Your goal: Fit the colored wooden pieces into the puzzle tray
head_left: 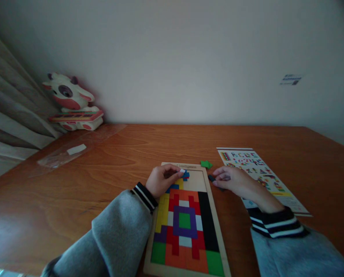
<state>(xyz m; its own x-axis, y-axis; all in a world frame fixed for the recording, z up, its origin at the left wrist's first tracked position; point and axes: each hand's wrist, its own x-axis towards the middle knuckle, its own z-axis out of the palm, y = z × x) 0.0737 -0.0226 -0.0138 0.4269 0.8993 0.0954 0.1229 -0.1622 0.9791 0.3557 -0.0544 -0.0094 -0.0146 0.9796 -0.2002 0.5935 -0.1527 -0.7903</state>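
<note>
A wooden puzzle tray (220, 231) lies in front of me, largely filled with coloured block pieces. Over its top left part, my left hand (163, 178) pinches a small white puzzle piece (182, 171). Blue pieces (186, 175) lie close by its fingertips, with a bit of red among them. Just off the tray's right edge, my right hand (232, 179) has its fingers closed on a black puzzle piece (211, 178), partly hidden by the fingers. A green piece (206, 164) rests at the tray's top right corner. Bare wood shows in the tray's upper right.
A printed pattern sheet (264, 173) lies on the wooden table (125, 154) at right, partly under my right forearm. Clear plastic wrapping (56, 157) with a white label lies at left. A toy cow with a keyboard (73, 104) sits at the back left by the curtain (12, 104).
</note>
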